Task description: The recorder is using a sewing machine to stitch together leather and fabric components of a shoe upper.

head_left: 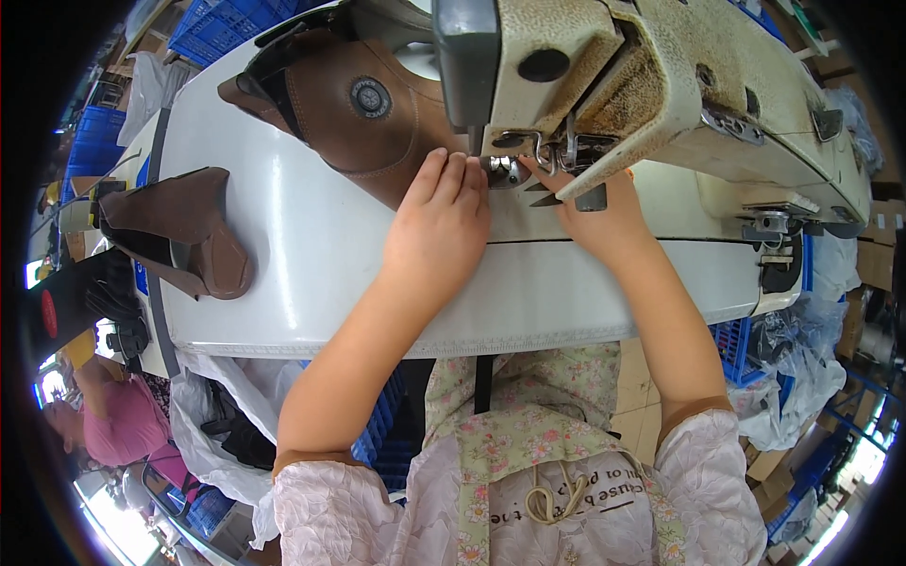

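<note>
Shoe uppers in brown, two of them, lie left of the sewing machine (661, 94) on a white table (311, 255). Farthest from the machine, at the table's left edge, is the spare upper (170, 212), untouched and folded around its dark opening. Next comes the main upper (396, 141), with a round badge (370, 97), reaching right up to the machine. It looks like leather: probably light, supple across the panels, stiffer along seams, and smooth enough to slide. Best hold would be flat pressure near the machine, fingertips clear of its metal parts. Left hand (439, 226) rests there, fingers together on the upper; its thumb is hidden, so I cannot tell whether it pinches. Right hand (596, 217) reaches behind the machine's front, fingers mostly covered; its grip cannot be told.
</note>
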Demonstrator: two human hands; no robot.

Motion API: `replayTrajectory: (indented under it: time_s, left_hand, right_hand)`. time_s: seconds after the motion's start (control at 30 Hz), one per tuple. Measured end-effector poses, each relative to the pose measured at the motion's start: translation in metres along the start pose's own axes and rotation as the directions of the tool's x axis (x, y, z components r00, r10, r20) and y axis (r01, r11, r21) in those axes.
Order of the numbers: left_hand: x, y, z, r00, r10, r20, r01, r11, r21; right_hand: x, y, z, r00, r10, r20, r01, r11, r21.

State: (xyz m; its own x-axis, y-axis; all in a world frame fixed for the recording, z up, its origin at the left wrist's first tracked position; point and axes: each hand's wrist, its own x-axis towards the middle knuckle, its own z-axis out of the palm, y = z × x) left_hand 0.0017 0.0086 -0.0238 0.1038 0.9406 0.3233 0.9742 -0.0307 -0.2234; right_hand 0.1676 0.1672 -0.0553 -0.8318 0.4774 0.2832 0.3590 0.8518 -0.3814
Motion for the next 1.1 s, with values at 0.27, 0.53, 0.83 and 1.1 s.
replayTrajectory:
  time_s: [0.27,0.53,0.83,1.1]
  left_hand:
    - [0.001,-0.001,-0.001,1.0,-0.003,0.017,0.003,1.0,-0.026]
    - [-0.002,-0.002,-0.001,0.999,-0.004,0.034,0.004,1.0,0.01]
    - [-0.004,-0.003,0.001,1.0,-0.011,0.016,0.011,1.0,-0.028]
    - [-0.003,-0.004,0.001,0.999,-0.012,-0.033,0.01,0.998,-0.06]
  right_hand:
    - [0.001,0.002,0.004,1.0,0.006,-0.014,-0.006,1.0,0.002]
    - [0.004,-0.01,-0.006,0.997,0.073,0.018,-0.073,0.997,0.021]
    - [-0.025,-0.023,-0.049,0.986,-0.145,0.086,0.147,0.989,-0.018]
    - [-0.134,0.144,-0.305,0.318,0.236,-0.918,-0.607,0.795,-0.006]
